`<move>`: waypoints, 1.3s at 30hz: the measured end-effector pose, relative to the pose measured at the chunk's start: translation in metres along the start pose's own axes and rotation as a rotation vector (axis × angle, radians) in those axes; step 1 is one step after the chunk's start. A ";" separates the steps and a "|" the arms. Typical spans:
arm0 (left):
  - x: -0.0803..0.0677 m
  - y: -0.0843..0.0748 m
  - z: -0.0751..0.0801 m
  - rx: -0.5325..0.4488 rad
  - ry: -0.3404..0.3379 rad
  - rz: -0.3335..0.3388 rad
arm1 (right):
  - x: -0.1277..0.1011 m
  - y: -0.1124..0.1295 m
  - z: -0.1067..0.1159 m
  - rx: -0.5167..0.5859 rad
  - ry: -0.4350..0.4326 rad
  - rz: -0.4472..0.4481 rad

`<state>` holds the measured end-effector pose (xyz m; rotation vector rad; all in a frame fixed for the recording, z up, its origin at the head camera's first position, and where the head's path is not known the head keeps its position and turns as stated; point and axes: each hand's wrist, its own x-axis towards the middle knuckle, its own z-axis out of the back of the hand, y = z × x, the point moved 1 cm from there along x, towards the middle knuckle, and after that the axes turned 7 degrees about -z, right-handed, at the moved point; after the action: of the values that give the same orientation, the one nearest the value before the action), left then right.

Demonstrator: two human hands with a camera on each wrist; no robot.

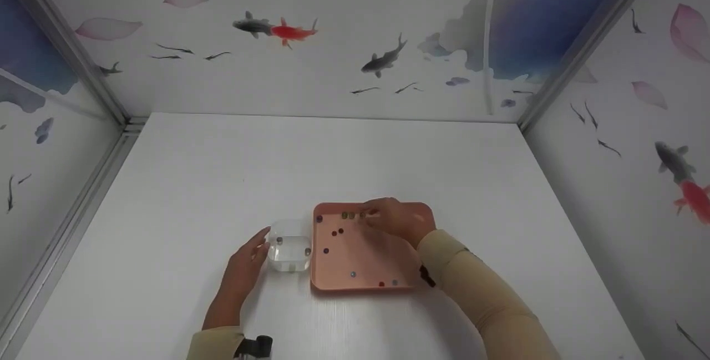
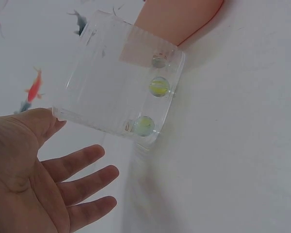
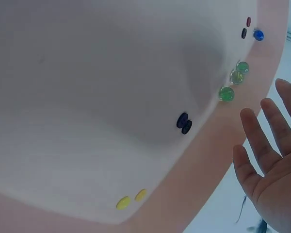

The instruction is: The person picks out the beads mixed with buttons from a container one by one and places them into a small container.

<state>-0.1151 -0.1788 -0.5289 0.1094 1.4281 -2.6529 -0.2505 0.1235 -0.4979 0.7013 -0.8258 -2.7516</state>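
Observation:
My left hand is at the left side of a clear plastic container, its thumb right at the rim and three other fingers spread apart below it in the left wrist view. Inside the container lie a yellow-streaked marble, a pale marble and another marble. Over the far side of a pink tray is my right hand, fingers extended in the right wrist view. Several green marbles, among them a green marble, sit along the tray wall close by its fingertips.
A blue marble lies in a tray corner. Dark discs, yellow discs and a small red disc are scattered in the tray. The white table is enclosed by printed panels at the back and sides.

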 end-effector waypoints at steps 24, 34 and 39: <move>0.000 0.000 0.001 0.004 -0.002 0.002 | 0.011 -0.006 -0.012 -0.026 -0.039 0.019; 0.001 0.001 0.001 0.007 0.000 -0.001 | 0.013 -0.003 -0.017 -0.062 -0.029 -0.027; 0.001 0.001 0.001 0.010 -0.003 -0.002 | 0.015 -0.002 -0.019 -0.090 -0.041 -0.031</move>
<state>-0.1157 -0.1802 -0.5295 0.1058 1.4153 -2.6604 -0.2544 0.1115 -0.5192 0.6479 -0.6997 -2.8195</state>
